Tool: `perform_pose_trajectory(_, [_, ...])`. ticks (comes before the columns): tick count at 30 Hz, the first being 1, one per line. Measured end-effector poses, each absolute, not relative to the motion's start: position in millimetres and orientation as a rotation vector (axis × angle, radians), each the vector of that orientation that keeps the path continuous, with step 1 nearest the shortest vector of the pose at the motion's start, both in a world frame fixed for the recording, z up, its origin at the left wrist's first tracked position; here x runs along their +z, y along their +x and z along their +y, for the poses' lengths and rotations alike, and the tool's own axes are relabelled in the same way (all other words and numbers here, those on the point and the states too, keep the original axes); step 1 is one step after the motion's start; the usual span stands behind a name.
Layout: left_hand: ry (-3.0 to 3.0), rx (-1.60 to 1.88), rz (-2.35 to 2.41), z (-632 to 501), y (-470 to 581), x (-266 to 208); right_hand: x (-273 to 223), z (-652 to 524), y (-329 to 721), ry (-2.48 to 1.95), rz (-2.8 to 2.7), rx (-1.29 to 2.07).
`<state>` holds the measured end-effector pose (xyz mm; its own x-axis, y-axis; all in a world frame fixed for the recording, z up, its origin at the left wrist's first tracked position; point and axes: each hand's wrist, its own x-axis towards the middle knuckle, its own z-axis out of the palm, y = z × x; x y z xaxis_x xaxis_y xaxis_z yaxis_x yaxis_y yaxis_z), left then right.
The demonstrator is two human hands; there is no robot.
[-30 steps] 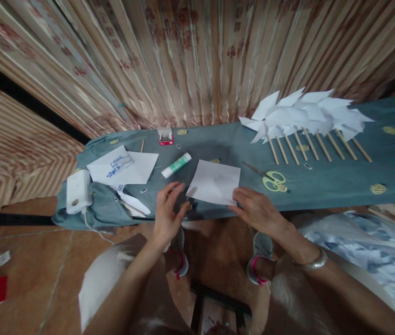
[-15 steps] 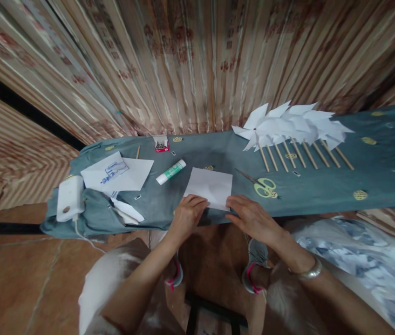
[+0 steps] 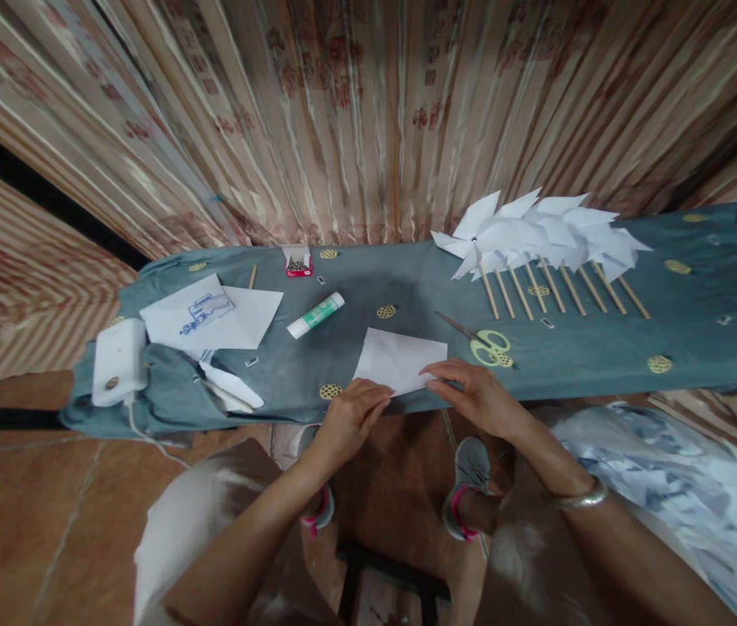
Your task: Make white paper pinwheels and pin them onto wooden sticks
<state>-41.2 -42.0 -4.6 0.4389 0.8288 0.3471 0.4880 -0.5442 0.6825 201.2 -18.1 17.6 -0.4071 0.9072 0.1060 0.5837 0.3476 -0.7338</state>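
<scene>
A white sheet of paper [image 3: 401, 355] is held at the near edge of the cloth-covered table. My left hand [image 3: 356, 416] pinches its lower left corner, fingers closed. At the sheet's right side, my right hand [image 3: 473, 391] grips the edge between thumb and fingers. Just right of the sheet lie scissors [image 3: 491, 346] with yellow-green handles. To the left is a green and white glue stick [image 3: 316, 315], lying at a slant.
White paper pinwheels [image 3: 544, 230] on wooden sticks lie in a row at back right. A small red box [image 3: 298, 263] of metal pieces sits behind the glue stick. At left are paper sheets [image 3: 255, 315] and a white device [image 3: 119, 361] with a cable.
The sheet has turned slightly clockwise and shifted nearer to me, both hands staying on it. My view has moved a little, showing a dark object at the right edge.
</scene>
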Motion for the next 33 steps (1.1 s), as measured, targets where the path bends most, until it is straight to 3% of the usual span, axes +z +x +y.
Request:
perform_pose_trajectory(27, [2.097,0.893,1.300,-38,-61,4,24,9,188,-1.345,-2.025,1.358])
perform_pose_trajectory(33, [2.038,0.834,1.361,-39,-62,3,22,15,188,-1.400,-1.997,1.315])
